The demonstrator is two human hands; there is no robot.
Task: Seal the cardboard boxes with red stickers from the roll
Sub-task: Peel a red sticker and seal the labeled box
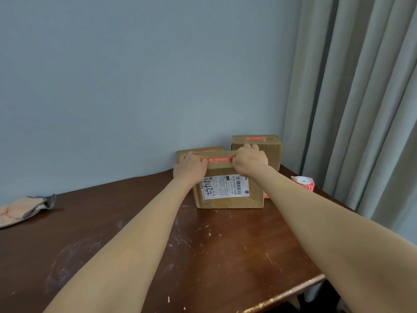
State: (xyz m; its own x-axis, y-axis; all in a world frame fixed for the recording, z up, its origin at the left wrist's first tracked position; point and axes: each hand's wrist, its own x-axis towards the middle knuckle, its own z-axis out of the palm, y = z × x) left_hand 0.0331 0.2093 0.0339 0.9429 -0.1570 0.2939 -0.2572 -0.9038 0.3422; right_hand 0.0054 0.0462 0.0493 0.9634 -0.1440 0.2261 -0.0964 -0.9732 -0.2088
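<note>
Front box (pixel 228 195) on table (pixel 135 233), red sticker (pixel 220 159) across its top | L hand (pixel 190 164) & R hand (pixel 249 160) curled at sticker ends, pinch or press unclear | tip: smooth outward, no wrinkles.

The front cardboard box (pixel 255 196) is brown, its shipping label (pixel 225 187) white with black print, its sticker (pixel 220 159) red. The sticker roll (pixel 303 182) is red-and-white; the table (pixel 225 245) dark brown, white-flecked.

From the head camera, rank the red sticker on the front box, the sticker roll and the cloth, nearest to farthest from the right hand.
1. red sticker: atop the front box, touching the right hand.
2. sticker roll: on the table, to the right.
3. cloth: far left on the table.
</note>
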